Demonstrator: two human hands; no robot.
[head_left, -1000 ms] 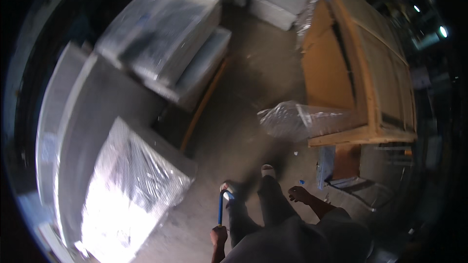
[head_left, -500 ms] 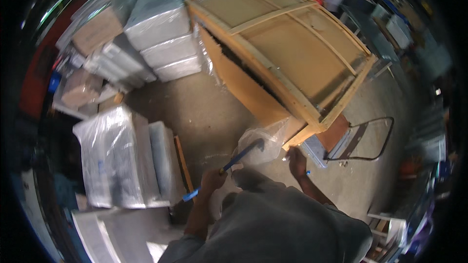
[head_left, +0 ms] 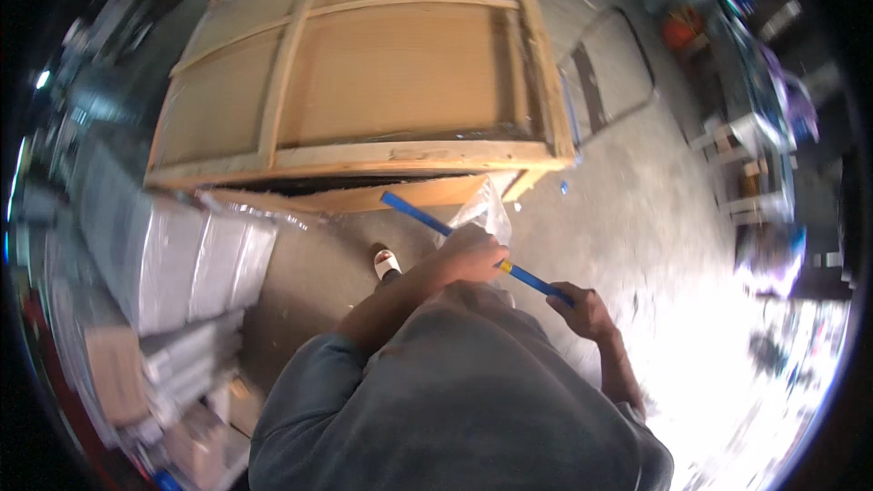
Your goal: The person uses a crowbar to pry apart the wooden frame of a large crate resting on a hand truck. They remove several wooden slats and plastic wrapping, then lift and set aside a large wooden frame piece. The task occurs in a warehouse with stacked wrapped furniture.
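A long blue pry bar (head_left: 536, 281) with a yellow mark lies slantwise in front of my body. My left hand (head_left: 475, 255) is closed round its middle, and one end sticks out past the knuckles toward the crate. At the bar's lower right end, my right hand (head_left: 584, 313) has its fingers wrapped on it. Just beyond stands a big wooden crate (head_left: 400, 156) with a slatted frame over brown panels. Its near side panel (head_left: 364, 198) leans away from the frame, leaving a dark gap. Clear plastic film (head_left: 486, 211) hangs at the panel's right end.
Wrapped grey-white packages (head_left: 168, 255) stand stacked on the left, with a cardboard box (head_left: 116, 373) beside them. A dark metal trolley handle (head_left: 650, 73) rises right of the crate. Shelving with mixed goods (head_left: 750, 164) lines the right. My sandalled foot (head_left: 386, 262) is on the concrete floor.
My view has swung round, so the crate now lies straight ahead. My left hand has brought the bar across my body, and my right hand has left the crate's corner and taken its end.
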